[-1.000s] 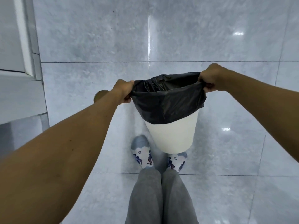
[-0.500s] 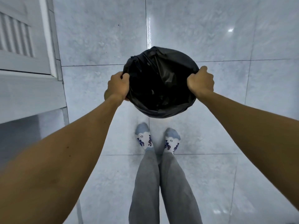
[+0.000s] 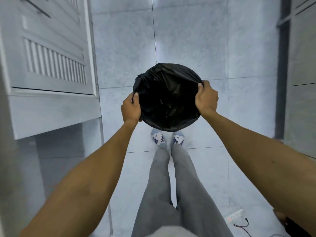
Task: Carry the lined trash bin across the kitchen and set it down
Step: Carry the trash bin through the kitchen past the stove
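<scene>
The trash bin [image 3: 166, 98] is seen from straight above, so only its round mouth with the black liner shows; the white body is hidden. It hangs over the grey tile floor just ahead of my feet. My left hand [image 3: 130, 108] grips the rim on the left side, thumb over the liner. My right hand [image 3: 206, 98] grips the rim on the right side. Both arms reach down and forward.
A white cabinet [image 3: 51, 65] with a louvred door stands close on the left, its counter edge jutting toward me. A dark-edged grey panel [image 3: 301, 82] lines the right. A white power strip [image 3: 235, 216] with a red cable lies on the floor at lower right.
The bin swung from tilted, with its white side showing, to upright under my gaze. I have moved forward along the cabinet, and the right-hand panel has come into view.
</scene>
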